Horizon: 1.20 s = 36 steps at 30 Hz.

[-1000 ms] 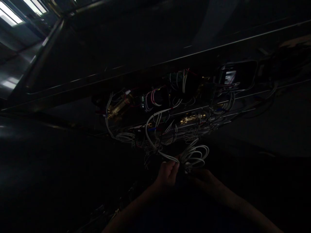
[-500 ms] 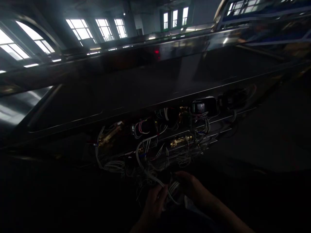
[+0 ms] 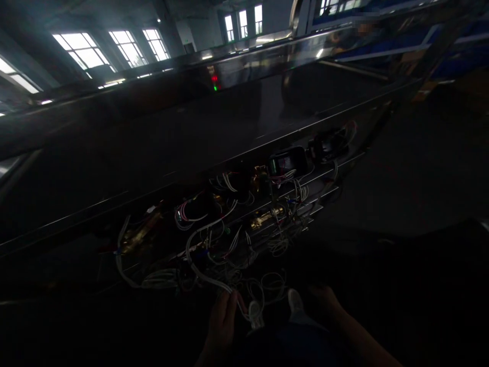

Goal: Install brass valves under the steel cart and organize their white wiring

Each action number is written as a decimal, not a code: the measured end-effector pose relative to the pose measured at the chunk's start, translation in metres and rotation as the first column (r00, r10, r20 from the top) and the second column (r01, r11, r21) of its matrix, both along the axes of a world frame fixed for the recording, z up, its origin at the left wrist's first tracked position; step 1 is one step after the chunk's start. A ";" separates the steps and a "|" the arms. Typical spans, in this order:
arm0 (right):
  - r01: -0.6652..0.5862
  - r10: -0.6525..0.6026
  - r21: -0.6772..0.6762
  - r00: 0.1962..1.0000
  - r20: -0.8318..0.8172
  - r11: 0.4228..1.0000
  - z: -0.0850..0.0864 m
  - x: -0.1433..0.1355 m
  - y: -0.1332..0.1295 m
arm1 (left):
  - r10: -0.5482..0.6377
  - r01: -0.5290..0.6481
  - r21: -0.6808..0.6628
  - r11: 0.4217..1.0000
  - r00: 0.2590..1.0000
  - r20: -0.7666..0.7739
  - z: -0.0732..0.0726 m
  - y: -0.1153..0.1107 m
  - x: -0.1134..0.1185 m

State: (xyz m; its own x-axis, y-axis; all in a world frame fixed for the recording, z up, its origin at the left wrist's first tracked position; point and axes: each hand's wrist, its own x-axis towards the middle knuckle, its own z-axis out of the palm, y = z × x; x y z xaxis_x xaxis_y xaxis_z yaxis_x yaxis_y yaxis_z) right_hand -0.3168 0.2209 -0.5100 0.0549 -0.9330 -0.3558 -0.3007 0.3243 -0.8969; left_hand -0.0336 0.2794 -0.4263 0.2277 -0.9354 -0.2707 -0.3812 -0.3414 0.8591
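Observation:
My left hand (image 3: 224,315), at the bottom centre, is closed on a bundle of pale cables (image 3: 202,274) that runs up to the machine's open lower section. To its right my right hand (image 3: 323,298) is apart from the cables; its fingers are lost in the dark. Loose coils of wire (image 3: 273,285) hang between and above the hands. Further up are brass fittings (image 3: 263,218), a black housing with wires (image 3: 289,162) and another brass part (image 3: 141,235) at the left.
A long dark machine panel (image 3: 214,132) stretches across the view, with small red and green lights (image 3: 214,81) above it. Two shoes (image 3: 295,300) show below. Windows (image 3: 86,50) line the far wall, and blue material (image 3: 397,41) lies at the upper right.
My right hand has let go of the cable ends and moved right, away from my left hand. The view has shifted, so the machine sits further left. A green light now shows.

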 end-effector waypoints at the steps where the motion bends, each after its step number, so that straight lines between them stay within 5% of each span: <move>1: 0.072 -0.072 -0.002 0.997 0.010 0.997 -0.002 -0.006 -0.006 | -0.050 0.050 0.025 0.998 0.999 -0.003 -0.009 -0.002 0.000; 7: 0.380 -0.351 -0.129 0.914 0.204 0.916 0.006 0.002 -0.108 | -0.284 0.218 0.328 0.919 0.944 0.168 -0.068 -0.020 0.009; 12: 0.298 -0.221 -0.171 0.904 0.367 0.939 0.020 0.013 -0.180 | -0.463 0.266 0.552 0.790 0.849 0.253 -0.070 -0.035 0.009; 15: 0.217 -0.139 -0.168 0.913 0.384 0.962 0.028 0.004 -0.185 | -0.542 0.339 0.579 0.742 0.812 0.219 -0.059 -0.043 -0.004; 21: 0.186 -0.099 -0.218 0.929 0.356 0.958 0.035 -0.014 -0.166 | -0.495 0.440 0.303 0.846 0.858 0.139 -0.040 -0.087 -0.061; 29: 0.444 -0.378 -0.269 0.887 0.264 0.855 0.013 -0.060 -0.194 | -0.383 0.364 0.134 0.922 0.908 0.172 -0.040 -0.156 -0.116; 33: 0.359 -0.275 -0.280 0.914 0.299 0.890 0.004 -0.048 -0.202 | -0.373 0.369 0.062 0.927 0.897 0.237 -0.045 -0.194 -0.133; 36: 0.160 -0.064 -0.287 0.946 0.319 0.944 0.002 -0.019 -0.193 | -0.502 0.479 0.163 0.863 0.773 0.387 -0.054 -0.212 -0.145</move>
